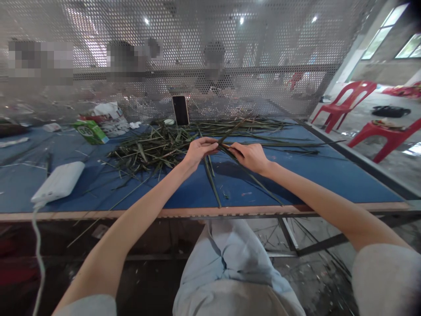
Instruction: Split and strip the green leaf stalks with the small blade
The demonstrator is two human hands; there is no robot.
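Over the blue tabletop, my left hand pinches long green leaf strips between thumb and fingers. Close to its right, my right hand is closed on the same strips, fingers curled round them. The strips cross between both hands; one end points up and back, others hang towards the table's front edge. Just behind my left hand lies a tangled heap of cut leaf pieces. Longer loose leaves are spread along the back. What the curled right fingers cover is hidden.
A phone leans upright against the perforated metal screen. To the left are a green box, a crumpled bag and a white power bank with a cable. Red plastic chairs stand at right.
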